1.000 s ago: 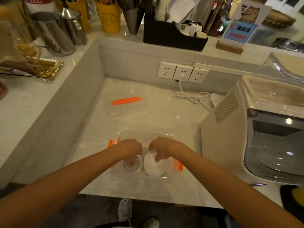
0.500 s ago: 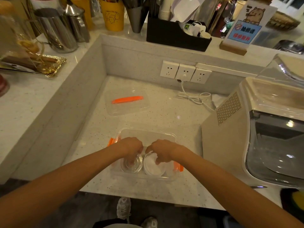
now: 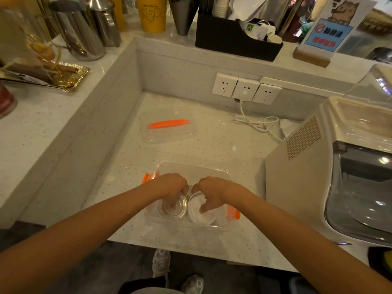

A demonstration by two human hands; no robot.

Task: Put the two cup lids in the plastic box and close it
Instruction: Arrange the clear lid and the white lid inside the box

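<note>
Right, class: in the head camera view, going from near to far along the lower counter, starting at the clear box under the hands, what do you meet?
Plastic box with the clear cup lid and white cup lid inside → box cover with the orange handle → wall sockets.

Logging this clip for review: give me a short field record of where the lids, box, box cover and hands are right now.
clear lid: inside the plastic box, left half
white lid: inside the box, right half
left hand: on the clear lid
right hand: on the white lid
box cover: off, lying on the counter behind the box, orange strip on top
box state: open, orange clips at both ends
</note>
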